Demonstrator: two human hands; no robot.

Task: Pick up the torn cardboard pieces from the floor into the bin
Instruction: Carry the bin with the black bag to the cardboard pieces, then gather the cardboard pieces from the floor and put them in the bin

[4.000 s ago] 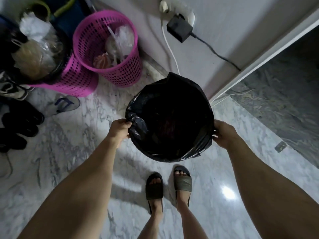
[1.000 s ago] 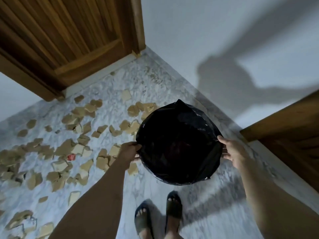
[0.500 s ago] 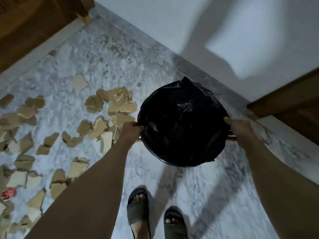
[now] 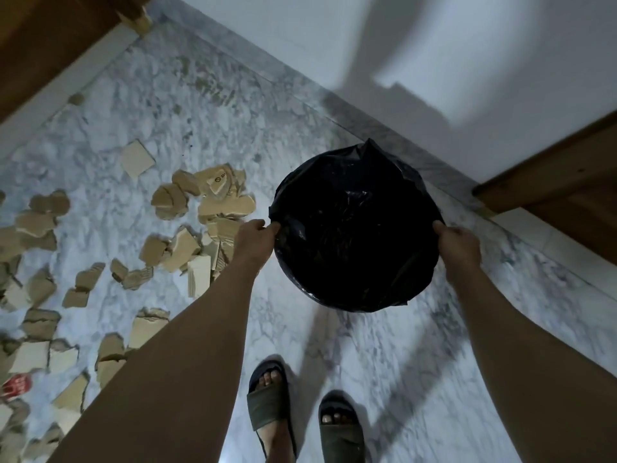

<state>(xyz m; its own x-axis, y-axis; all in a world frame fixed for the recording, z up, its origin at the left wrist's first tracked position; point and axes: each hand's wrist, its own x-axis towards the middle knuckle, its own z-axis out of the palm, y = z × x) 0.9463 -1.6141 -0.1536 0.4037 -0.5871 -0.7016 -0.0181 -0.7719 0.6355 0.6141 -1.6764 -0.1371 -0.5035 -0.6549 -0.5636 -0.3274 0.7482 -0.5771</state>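
far left: torn cardboard pieces (image 4: 200, 208) lie scattered on the marble floor (image 4: 207, 105), several dozen in all, too many and too overlapped at the frame edge for an exact count; one red scrap (image 4: 16, 385) lies among them near the lower left edge. one square piece (image 4: 137, 158) sits apart from the others, toward the wall. upper left corner: one wooden door (image 4: 43, 38) with a pale threshold strip below it

centre left: left hand (image 4: 255, 238), one, arm extended; its grip is curled and pinching the left rim of the bin liner. the nearest cluster of cardboard lies just beside and partly under this hand and forearm in view

centre: one bin (image 4: 355, 228), round, lined with a black plastic bag, mouth facing the camera, interior dark and contents not discernible. it is held between both hands above the floor, near the white wall (image 4: 334, 38) and its grey marble skirting. no cardboard is seen inside it

below centre: two feet in two dark slippers (image 4: 270, 399) on the floor

centre right: right hand (image 4: 459, 245), one; its grip is curled over and clamped on the right rim of the bin

far right: a second wooden door frame (image 4: 567, 182) meets the wall
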